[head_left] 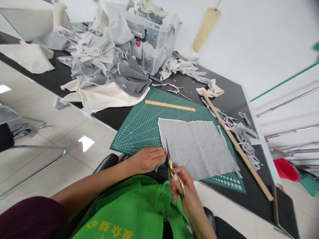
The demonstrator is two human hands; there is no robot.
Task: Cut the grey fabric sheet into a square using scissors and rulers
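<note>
A light grey cloth lies on the green cutting mat, its near left edge reaching the mat's front. My left hand is closed on that left edge, fingers pressed together. In my right hand are gold-handled scissors, their blades pointing away from me along the cloth's left side, close by my left fingertips. A short wooden ruler rests on the mat beyond the cloth. The long wooden ruler lies slanting to the right of the cloth.
Piled grey and cream fabric covers the table's left part, beside a clear plastic box filled with cloth. Fabric strips and scraps lie along the right. A blue pen-like tool sits near the box. A yellow glove hangs on the wall.
</note>
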